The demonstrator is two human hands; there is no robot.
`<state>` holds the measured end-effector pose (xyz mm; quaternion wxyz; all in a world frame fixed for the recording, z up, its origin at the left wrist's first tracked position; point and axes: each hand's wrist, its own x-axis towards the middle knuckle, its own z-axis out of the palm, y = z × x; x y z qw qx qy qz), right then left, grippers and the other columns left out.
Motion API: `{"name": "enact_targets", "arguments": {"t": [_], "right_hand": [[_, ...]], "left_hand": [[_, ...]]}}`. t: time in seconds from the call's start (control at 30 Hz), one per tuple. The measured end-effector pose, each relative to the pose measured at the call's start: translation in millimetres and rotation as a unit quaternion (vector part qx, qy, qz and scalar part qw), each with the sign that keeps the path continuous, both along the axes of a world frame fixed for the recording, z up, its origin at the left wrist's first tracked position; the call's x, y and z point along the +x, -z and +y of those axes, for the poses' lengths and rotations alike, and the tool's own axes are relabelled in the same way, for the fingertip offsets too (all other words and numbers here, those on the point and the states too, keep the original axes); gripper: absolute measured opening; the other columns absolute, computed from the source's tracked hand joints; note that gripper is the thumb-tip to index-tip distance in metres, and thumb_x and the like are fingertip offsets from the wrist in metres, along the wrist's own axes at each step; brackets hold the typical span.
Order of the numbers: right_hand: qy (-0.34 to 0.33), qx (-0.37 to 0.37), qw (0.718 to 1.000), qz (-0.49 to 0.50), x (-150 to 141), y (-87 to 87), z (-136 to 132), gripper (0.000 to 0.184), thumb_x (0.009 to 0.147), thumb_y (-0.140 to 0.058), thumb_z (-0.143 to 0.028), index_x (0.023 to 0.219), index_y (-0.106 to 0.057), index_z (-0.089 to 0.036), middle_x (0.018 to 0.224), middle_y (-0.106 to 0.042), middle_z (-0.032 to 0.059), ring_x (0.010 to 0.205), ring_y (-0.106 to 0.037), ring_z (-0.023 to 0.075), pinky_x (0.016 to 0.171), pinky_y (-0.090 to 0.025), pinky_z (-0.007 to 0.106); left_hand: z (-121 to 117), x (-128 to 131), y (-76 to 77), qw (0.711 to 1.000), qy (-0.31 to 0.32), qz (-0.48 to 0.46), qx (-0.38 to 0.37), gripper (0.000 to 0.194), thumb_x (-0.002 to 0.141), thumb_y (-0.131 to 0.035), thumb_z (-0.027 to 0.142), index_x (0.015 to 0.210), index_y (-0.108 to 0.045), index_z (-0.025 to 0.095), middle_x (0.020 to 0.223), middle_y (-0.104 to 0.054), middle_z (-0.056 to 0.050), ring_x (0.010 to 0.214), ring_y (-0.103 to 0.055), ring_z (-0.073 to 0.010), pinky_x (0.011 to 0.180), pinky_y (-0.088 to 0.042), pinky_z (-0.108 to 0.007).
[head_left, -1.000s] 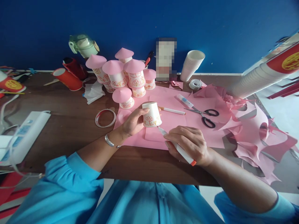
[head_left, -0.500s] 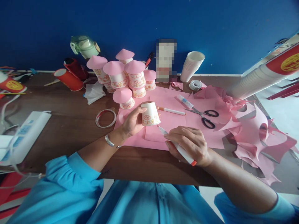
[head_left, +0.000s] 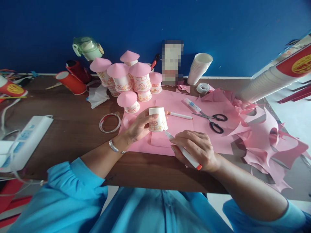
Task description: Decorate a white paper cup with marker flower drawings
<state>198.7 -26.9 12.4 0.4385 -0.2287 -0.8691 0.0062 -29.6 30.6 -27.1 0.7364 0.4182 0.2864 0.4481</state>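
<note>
Working piece: one white paper cup [head_left: 160, 118], smooth matte wall, tapered, held upside down with wide rim low, red and orange flower doodles round the lower band. It's in the air over the pink paper [head_left: 143, 144], flat sheets on a dark brown wood-look table [head_left: 157, 171]. Left hand [head_left: 139, 126] is grasping the cup, thumb across the near wall, other fingers mostly hidden behind it; silver bracelet [head_left: 113, 146] on that wrist. Right hand [head_left: 196, 149] is curled in a pen grip on one marker [head_left: 190, 158], white barrel, orange-red end; tip is at the cup's lower right rim, can't tell if it's actually touching. Counts: six pink cones [head_left: 118, 71], smooth folded paper, capping doodled white cups [head_left: 143, 84] clustered behind the left hand. One spare marker [head_left: 181, 115] lies just past the held cup. One pair of scissors [head_left: 211, 118], metal blades, black loop handles, near one glue tube [head_left: 192, 105]. Two tape rolls: red-and-white ring [head_left: 100, 124] on the left, clear roll [head_left: 201, 92] at the back. Two white ribbed cup stacks: short one [head_left: 198, 71] by the wall, long one [head_left: 257, 85] far right. Paper scraps [head_left: 259, 139], curled and jagged, heaped right; too tangled to count.
</note>
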Motion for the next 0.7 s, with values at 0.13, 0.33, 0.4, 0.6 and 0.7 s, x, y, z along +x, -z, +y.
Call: {"name": "enact_targets", "arguments": {"t": [0.13,0.33,0.4,0.6,0.7], "right_hand": [[-0.002,-0.003,1.0,0.001,-1.9,1.8,0.1,0.025,0.091,-0.067,-0.004,0.112,-0.064,-0.018,0.082,-0.072,0.0027,0.069,-0.071,0.0158,0.06,-0.062,0.028],[0.001,0.001,1.0,-0.006,-2.8,3.1,-0.4,0.019,0.094,-0.067,-0.005,0.109,-0.063,-0.017,0.082,-0.073,0.0039,0.069,-0.071,0.0153,0.061,-0.063,0.028],[0.004,0.003,1.0,-0.011,-2.9,3.1,-0.6,0.018,0.094,-0.067,-0.006,0.108,-0.063,-0.017,0.082,-0.073,0.0034,0.07,-0.071,0.0151,0.062,-0.063,0.028],[0.004,0.01,1.0,-0.014,-4.0,2.7,-0.1,0.017,0.095,-0.068,-0.006,0.107,-0.064,-0.017,0.081,-0.073,0.0036,0.069,-0.071,0.0152,0.061,-0.063,0.027],[0.004,0.005,1.0,-0.018,-4.2,2.5,0.0,0.017,0.094,-0.067,-0.006,0.107,-0.065,-0.018,0.081,-0.073,0.0029,0.07,-0.072,0.0154,0.061,-0.062,0.027]], "left_hand": [[-1.5,1.3,-4.1,1.0,0.0,0.003,-0.007,0.04,0.092,-0.073,0.037,0.125,-0.075,0.015,0.136,-0.075,-0.019,0.122,-0.072,-0.0345,0.087,-0.062,-0.04],[-0.4,1.4,-2.9,1.0,0.003,0.026,0.002,0.038,0.089,-0.077,0.041,0.119,-0.076,0.017,0.133,-0.077,-0.017,0.122,-0.072,-0.0347,0.091,-0.061,-0.042],[-0.2,0.4,-1.3,0.999,0.007,0.04,0.005,0.038,0.089,-0.077,0.043,0.12,-0.076,0.019,0.131,-0.077,-0.016,0.121,-0.071,-0.0334,0.09,-0.061,-0.041],[-1.5,-1.8,0.1,0.998,0.005,0.061,0.015,0.041,0.09,-0.076,0.044,0.121,-0.073,0.018,0.131,-0.076,-0.015,0.109,-0.072,-0.029,0.088,-0.06,-0.039],[-1.5,-3.0,1.9,0.997,0.0,0.076,0.021,0.043,0.091,-0.075,0.045,0.124,-0.071,0.018,0.133,-0.074,-0.015,0.112,-0.071,-0.0292,0.09,-0.06,-0.04]]}}
